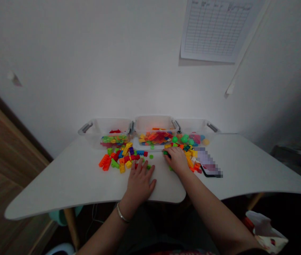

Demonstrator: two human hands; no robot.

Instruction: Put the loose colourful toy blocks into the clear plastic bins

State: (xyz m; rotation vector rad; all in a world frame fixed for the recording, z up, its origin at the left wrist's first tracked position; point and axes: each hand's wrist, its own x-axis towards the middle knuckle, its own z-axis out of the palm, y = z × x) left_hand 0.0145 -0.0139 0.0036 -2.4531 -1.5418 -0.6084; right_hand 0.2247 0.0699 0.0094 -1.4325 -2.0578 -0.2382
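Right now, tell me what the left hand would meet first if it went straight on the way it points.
The left hand would likely meet the loose red toy bricks first, just ahead of its fingers; depth there is unclear, so it may already touch some.

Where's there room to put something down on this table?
Bare table lies left of the left blocks, and right of the black-edged thing. A small gap separates left hand and right hand. It's crowded before the boxes, with blocks everywhere.
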